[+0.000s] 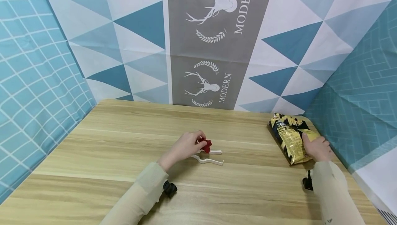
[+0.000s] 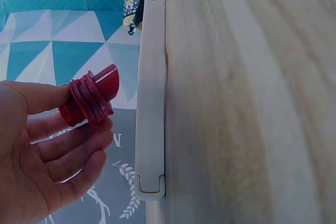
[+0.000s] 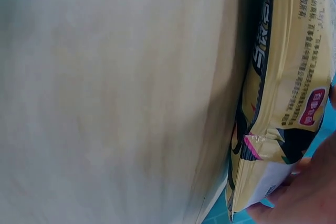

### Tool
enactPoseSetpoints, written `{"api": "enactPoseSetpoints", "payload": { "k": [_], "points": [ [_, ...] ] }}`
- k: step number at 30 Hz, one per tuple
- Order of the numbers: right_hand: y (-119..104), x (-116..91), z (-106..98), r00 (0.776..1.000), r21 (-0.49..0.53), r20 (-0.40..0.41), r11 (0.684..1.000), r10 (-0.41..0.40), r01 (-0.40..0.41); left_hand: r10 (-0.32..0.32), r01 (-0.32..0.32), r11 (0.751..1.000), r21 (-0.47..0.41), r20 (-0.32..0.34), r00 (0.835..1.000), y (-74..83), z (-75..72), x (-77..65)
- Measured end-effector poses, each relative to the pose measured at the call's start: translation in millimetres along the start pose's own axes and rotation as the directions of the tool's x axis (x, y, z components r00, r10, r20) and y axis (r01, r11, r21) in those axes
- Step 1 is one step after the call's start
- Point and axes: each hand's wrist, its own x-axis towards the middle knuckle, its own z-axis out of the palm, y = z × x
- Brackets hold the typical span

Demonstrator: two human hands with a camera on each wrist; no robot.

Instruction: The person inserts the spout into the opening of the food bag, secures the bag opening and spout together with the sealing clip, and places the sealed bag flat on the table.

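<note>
My left hand pinches a small red plastic piece between thumb and fingers. The left wrist view shows raised rings round it and a slanted, spout-like end. Below that hand on the table lie a straight white plastic clip and a wavy white strip, partly hidden by the hand. The clip looks long and closed in the left wrist view. At the right, my right hand grips the side of a gold and black snack bag, thumb on top. Printed text covers the bag in the right wrist view.
The wooden table meets a patterned back cloth and tiled side cloths at left and right. The bag lies close to the table's right edge. A black wrist camera sits by the left sleeve.
</note>
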Motion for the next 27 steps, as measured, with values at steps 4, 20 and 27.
{"api": "enactPoseSetpoints", "payload": {
  "k": [4,20,27],
  "points": [
    [0.3,1.1,2.0,1.0,-0.017,0.013,1.0,-0.007,0.008,0.0,0.0,1.0,0.0,0.003,1.0,0.7,-0.4,-0.4],
    [7.6,1.2,-0.5,0.998,0.031,0.056,0.999,0.009,-0.011,0.012,-0.012,1.0,0.008,0.005,1.0,1.2,-0.5,-1.1],
    [10.5,-1.1,-2.8,0.995,0.089,0.1,0.996,-0.027,0.018,0.014,-0.014,1.0,0.013,0.003,1.0,1.6,-1.3,-0.6]
  ]
}}
